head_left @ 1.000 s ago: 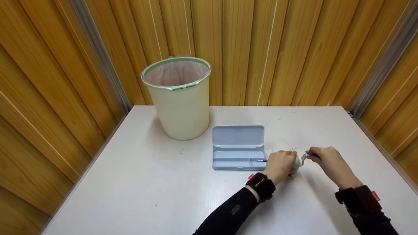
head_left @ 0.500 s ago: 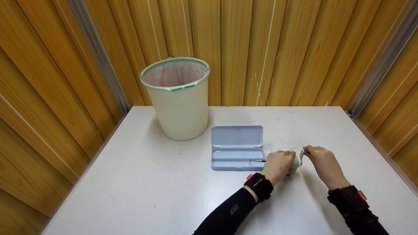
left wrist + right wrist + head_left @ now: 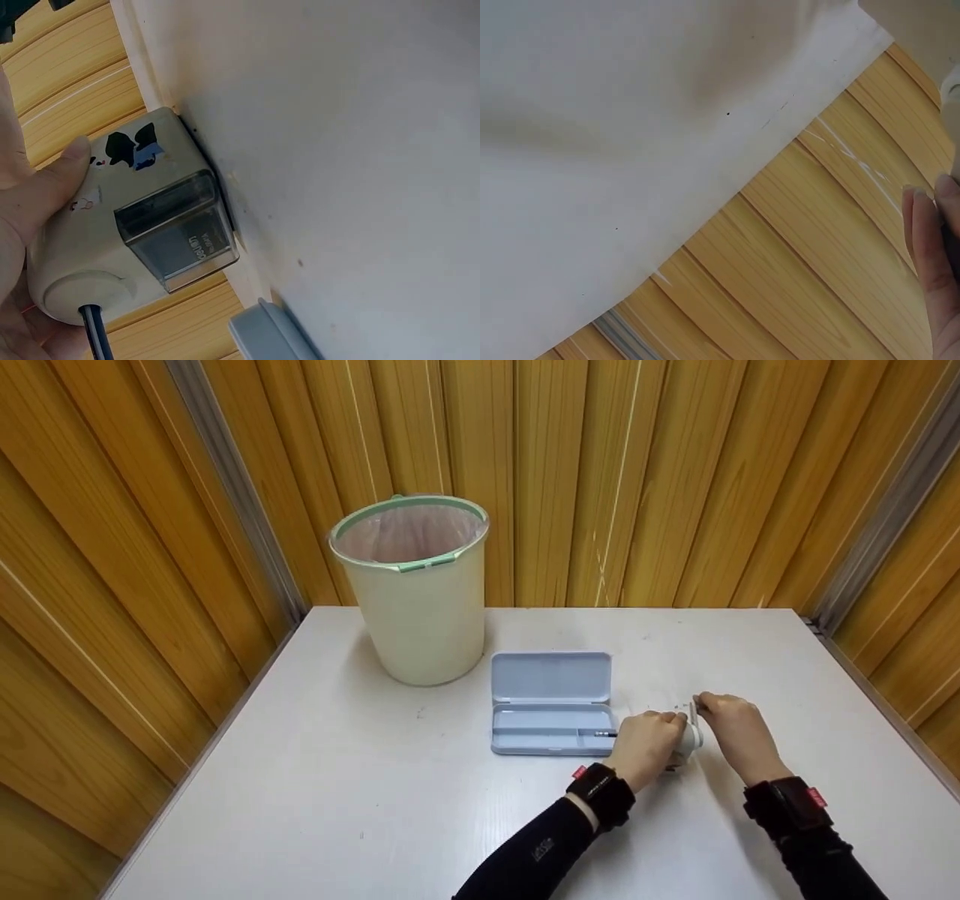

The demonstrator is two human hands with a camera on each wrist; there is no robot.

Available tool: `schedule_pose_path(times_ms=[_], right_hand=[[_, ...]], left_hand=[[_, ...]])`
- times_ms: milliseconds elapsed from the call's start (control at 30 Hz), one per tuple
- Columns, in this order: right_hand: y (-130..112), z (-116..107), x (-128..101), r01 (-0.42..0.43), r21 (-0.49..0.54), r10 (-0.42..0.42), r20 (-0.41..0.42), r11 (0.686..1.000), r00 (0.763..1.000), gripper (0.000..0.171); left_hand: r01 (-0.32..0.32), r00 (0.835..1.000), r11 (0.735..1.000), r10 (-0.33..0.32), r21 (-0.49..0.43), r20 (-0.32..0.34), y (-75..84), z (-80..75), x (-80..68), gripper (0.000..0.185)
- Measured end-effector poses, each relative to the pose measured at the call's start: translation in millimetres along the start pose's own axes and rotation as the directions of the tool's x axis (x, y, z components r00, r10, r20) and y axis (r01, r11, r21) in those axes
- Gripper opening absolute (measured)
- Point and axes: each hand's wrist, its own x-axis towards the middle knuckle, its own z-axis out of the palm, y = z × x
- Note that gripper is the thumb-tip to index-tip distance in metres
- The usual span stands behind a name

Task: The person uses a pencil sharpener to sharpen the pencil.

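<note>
A cream crank pencil sharpener (image 3: 97, 240) with a dark clear shavings drawer sits on the table, dark stickers on its top. My left hand (image 3: 643, 746) grips it from above, thumb across its upper face in the left wrist view. A dark pencil (image 3: 96, 334) sticks out of its round front; the pencil's end shows left of my hand in the head view. On the sharpener's opposite side my right hand (image 3: 739, 735) pinches the end of the crank (image 3: 694, 712), which stands roughly upright. In the right wrist view only the curled fingers (image 3: 930, 255) show at the edge.
Left of the sharpener lies a light blue pencil case (image 3: 551, 679), lid open, its tray divided into compartments. Behind it to the left stands a cream bin (image 3: 424, 622) with a green rim and a plastic liner. Wood-patterned panels (image 3: 555, 480) enclose the white table (image 3: 337, 810).
My right hand has shifted left, and the crank has turned from leaning right to nearly upright. My left hand keeps its grip on the sharpener. The head view has shifted slightly.
</note>
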Motion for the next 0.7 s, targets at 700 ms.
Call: schedule_pose_path(times_ms=[700], right_hand=[[10.7,8.7,2.1,-0.17,0.082,0.14,0.283,0.982,0.949,0.003]], left_hand=[[0.005,1.0,1.0,-0.005,-0.016,-0.004,0.5,-0.2,-1.2,0.05]])
